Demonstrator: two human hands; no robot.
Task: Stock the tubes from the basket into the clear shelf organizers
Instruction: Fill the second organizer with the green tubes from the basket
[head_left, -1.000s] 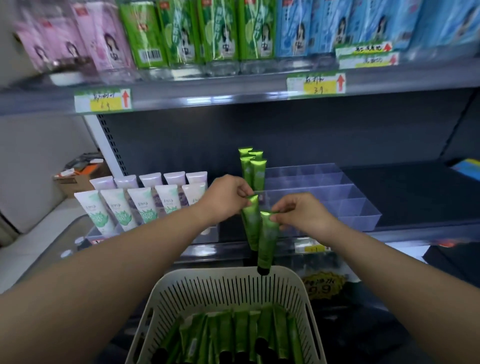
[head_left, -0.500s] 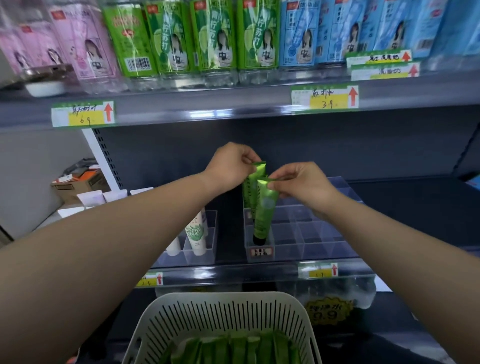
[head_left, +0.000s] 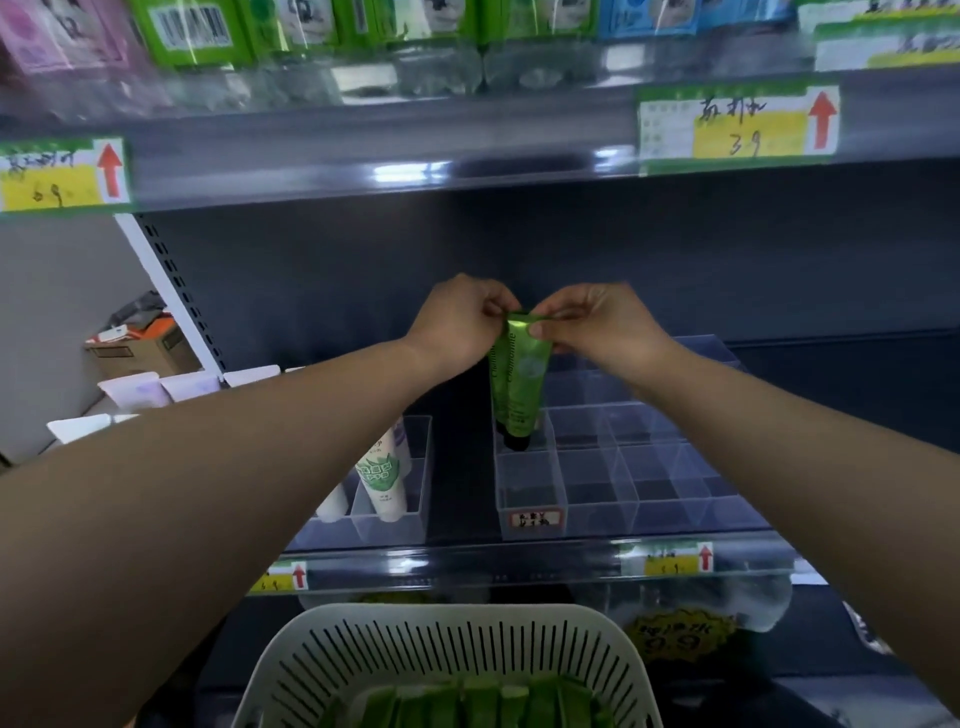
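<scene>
Centre of view, at lower-shelf level: left hand (head_left: 462, 322) and right hand (head_left: 597, 325) meet, fingertips nearly touching. Both pinch the crimped top edge of a green tube (head_left: 522, 374); grip narrow, thumb and forefinger closed on the crimp. Tube hangs upright, black cap (head_left: 516, 441) down, cap inside the left column of the clear organizer (head_left: 649, 483), in the compartment just behind the labelled front one; cannot tell whether the cap reaches its floor. A darker green strip runs along the tube's 9 o'clock edge; cannot tell whether it is a second tube behind. At 6 o'clock, white slotted basket (head_left: 447, 618) with loose green tubes (head_left: 467, 701) lying in it, well apart from the hands. At 8 o'clock from the held tube, a second clear organizer (head_left: 418, 467) holds a white tube (head_left: 384, 478) with green print, cap down. At 12 o'clock, upper shelf edge with a price tag (head_left: 737, 127); blurred boxes (head_left: 192, 31) above. At 9 o'clock, cardboard box (head_left: 140, 353) beyond the shelf upright
</scene>
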